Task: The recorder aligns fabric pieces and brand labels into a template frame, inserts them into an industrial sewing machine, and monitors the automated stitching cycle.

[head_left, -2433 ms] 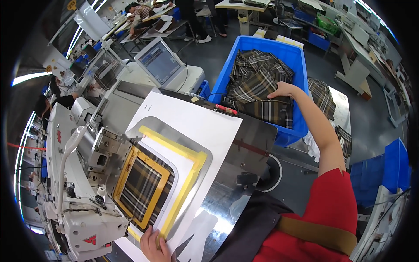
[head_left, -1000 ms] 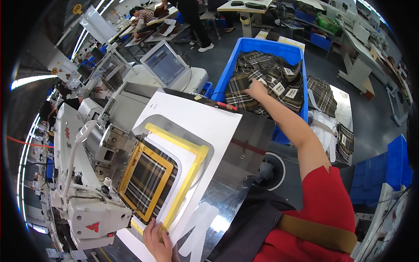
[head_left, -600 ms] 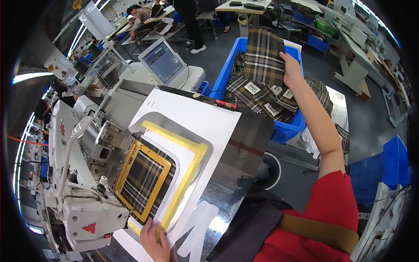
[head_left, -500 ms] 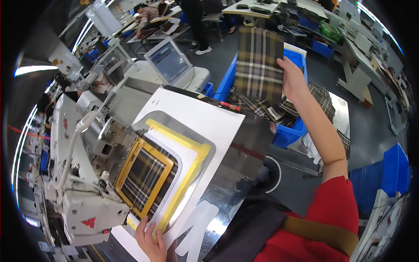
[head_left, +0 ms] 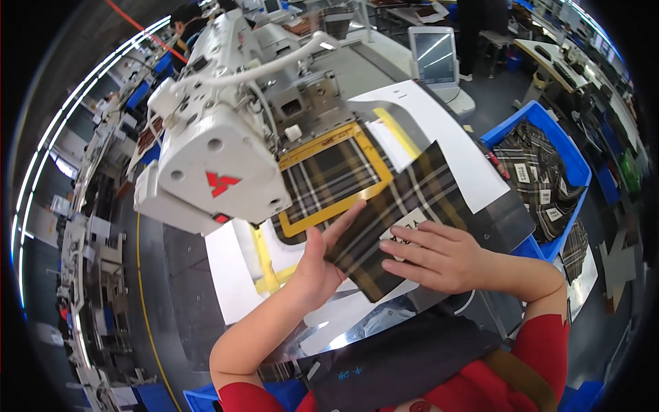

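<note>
A plaid fabric piece (head_left: 422, 189) with a white label (head_left: 405, 223) lies slanted across the front of the white sheet (head_left: 439, 144). My left hand (head_left: 316, 268) is at its left edge, index finger stretched toward the yellow frame, thumb raised, lower fingers partly hidden by the fabric, apparently holding it. My right hand (head_left: 439, 257) lies on top with fingers out flat and slightly apart, over the label. Behind them a yellow frame (head_left: 312, 223) surrounds another plaid piece (head_left: 329, 175) beside the white sewing machine head (head_left: 213, 161).
The blue bin (head_left: 583, 178) of labelled plaid pieces stands at the right, near more fabric on a side table (head_left: 583, 288). A screen (head_left: 432, 58) stands behind the machine. A metal plate (head_left: 322, 343) borders the front, against my apron. A person (head_left: 473, 31) stands in the background.
My right hand has brought a plaid piece from the bin onto the work surface. My left hand has moved from the frame's edge to that piece. The view has turned left.
</note>
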Demonstrator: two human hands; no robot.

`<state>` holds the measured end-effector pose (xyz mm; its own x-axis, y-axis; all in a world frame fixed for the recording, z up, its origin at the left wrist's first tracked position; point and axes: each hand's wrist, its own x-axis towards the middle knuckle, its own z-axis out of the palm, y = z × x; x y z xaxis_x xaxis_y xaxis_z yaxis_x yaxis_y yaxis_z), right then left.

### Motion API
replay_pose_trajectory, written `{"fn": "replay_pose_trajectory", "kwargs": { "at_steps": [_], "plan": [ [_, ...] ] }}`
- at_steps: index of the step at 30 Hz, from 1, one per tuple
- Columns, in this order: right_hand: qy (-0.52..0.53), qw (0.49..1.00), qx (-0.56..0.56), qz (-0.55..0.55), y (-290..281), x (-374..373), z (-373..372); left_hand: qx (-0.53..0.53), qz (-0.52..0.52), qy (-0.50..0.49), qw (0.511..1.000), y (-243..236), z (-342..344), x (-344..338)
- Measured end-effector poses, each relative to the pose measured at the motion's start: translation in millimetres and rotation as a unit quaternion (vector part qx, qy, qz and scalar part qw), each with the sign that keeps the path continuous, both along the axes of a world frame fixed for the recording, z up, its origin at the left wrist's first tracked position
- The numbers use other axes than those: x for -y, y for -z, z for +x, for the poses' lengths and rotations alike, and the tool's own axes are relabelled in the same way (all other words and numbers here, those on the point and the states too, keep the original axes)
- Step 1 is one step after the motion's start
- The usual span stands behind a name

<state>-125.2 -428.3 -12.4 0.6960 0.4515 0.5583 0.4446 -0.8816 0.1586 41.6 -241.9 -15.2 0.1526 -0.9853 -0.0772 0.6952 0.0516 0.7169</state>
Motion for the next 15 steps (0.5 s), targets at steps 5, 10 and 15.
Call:
{"fn": "replay_pose_trajectory", "kwargs": {
  "at_steps": [5, 10, 15],
  "plan": [
    [-0.018, 0.991, -0.083, 0.104, 14, 3, 7, 0.131, 0.183, -0.108, 0.968, 1, 11, -7],
    [0.111, 0.832, -0.172, 0.516, 8, 41, 40, 0.181, 0.148, -0.128, 0.964, 0, 22, -16],
    [0.056, 0.48, -0.496, 0.721, 4, 33, 66, 0.207, 0.187, -0.152, 0.948, 5, 26, -32]
  ]
}}
